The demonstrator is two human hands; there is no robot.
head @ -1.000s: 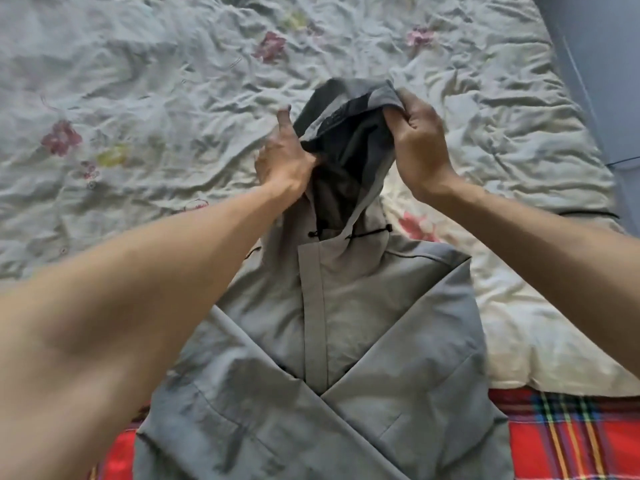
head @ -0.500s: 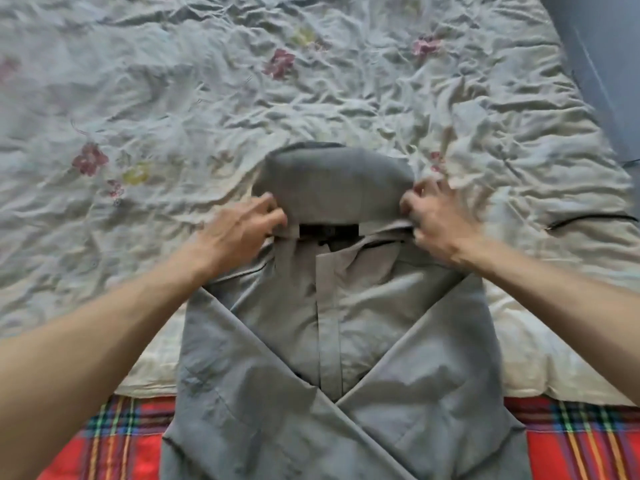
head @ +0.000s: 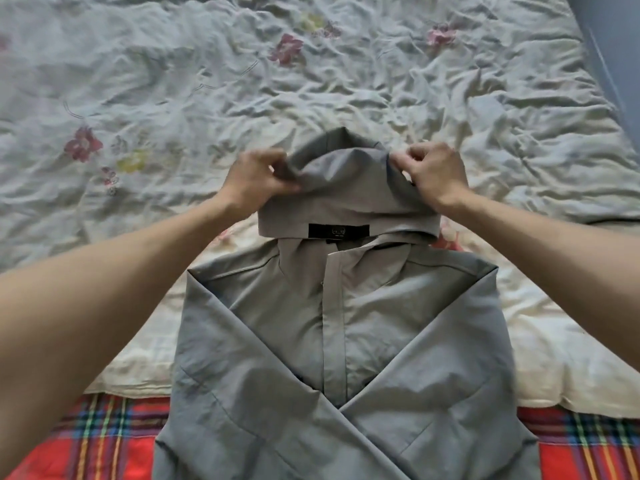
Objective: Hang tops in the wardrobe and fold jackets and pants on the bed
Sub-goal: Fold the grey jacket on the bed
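A grey jacket lies front-up on the bed, filling the view from the centre down to six o'clock. Its two sleeves are folded inward and cross over the chest near the lower edge. At the jacket's twelve o'clock end the hood is bunched and lifted a little, with a black label showing on its lower band. The left hand, at the hood's nine o'clock side, has its fingers curled and pinches a fold of hood fabric. The right hand, at the three o'clock side, pinches the opposite edge in the same way. Under the jacket's upper half is a pale, heavily creased quilt printed with pink and yellow flowers, spreading from nine o'clock through twelve to three and turning cream toward its near edge. A red plaid blanket shows at seven and five o'clock, with the jacket's lower half lying over it. A blue-grey wall cuts across the two o'clock corner beside the bed.
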